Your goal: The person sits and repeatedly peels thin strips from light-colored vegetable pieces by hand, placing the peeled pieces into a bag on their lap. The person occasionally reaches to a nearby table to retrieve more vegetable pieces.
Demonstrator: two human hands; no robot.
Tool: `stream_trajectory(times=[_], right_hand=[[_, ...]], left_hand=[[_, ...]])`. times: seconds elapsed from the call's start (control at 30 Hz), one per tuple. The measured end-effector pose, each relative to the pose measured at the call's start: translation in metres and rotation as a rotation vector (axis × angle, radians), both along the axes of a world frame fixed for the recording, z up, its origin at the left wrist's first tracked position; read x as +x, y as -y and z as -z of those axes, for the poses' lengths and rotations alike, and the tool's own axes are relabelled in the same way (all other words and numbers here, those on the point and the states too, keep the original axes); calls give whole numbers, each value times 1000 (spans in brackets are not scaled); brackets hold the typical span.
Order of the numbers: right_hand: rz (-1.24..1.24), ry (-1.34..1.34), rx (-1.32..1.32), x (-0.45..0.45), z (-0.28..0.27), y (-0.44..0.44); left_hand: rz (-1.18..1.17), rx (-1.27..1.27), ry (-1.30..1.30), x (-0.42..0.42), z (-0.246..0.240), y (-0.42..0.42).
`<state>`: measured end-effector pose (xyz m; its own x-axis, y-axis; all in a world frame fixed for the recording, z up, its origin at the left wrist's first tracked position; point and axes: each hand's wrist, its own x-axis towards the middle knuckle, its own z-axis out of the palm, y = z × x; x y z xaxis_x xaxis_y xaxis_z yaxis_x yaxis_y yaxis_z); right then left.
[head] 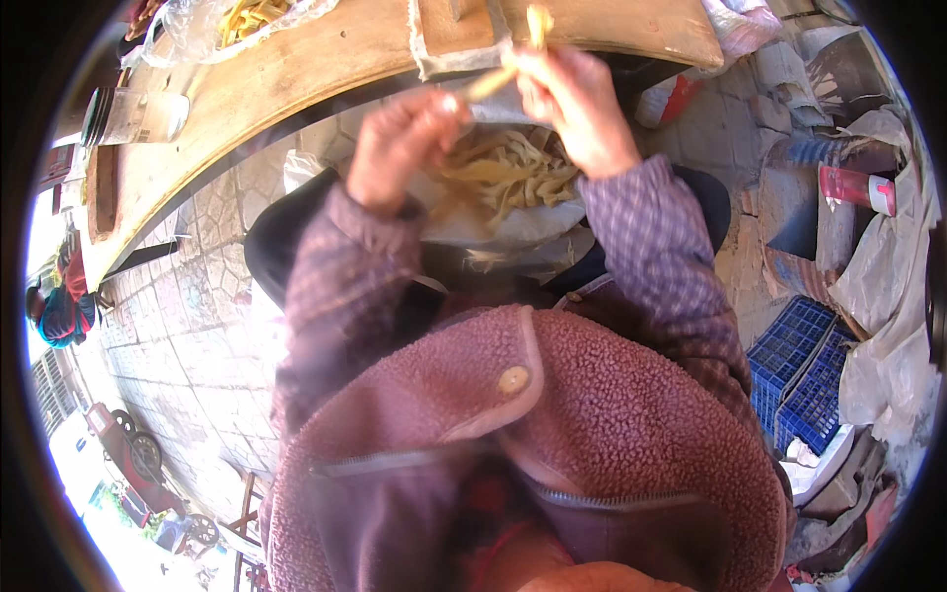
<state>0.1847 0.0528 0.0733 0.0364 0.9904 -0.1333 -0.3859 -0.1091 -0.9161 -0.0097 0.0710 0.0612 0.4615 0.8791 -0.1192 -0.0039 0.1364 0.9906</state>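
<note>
A pale yellow pliable strip (490, 83) is stretched between my two hands above my lap. My left hand (403, 144) pinches its lower end between thumb and fingers, with some motion blur. My right hand (575, 107) grips the other part near the table edge, and a knotted or bunched yellow tip (540, 24) sticks out above its fingers. Below both hands, between my knees, lies a heap of similar yellowish strips (521, 174) on a whitish sheet or bag (529, 226). What exactly the strips are made of cannot be told.
A wooden table (296, 89) curves across the front, bearing a shallow tray (455, 33), a clear jar (140, 116) and a plastic bag of yellow pieces (248, 22). At right stand blue plastic crates (799, 374) and a pink bottle (854, 190). A person (63, 311) is far left.
</note>
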Motion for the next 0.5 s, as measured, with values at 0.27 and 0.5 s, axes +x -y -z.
stream_trajectory(times=[0.27, 0.5], right_hand=[[368, 385, 234, -7, 22, -88], [128, 756, 225, 9, 3, 11]], left_hand=[[-250, 126, -79, 11, -7, -77], [-129, 97, 8, 12, 7, -6]])
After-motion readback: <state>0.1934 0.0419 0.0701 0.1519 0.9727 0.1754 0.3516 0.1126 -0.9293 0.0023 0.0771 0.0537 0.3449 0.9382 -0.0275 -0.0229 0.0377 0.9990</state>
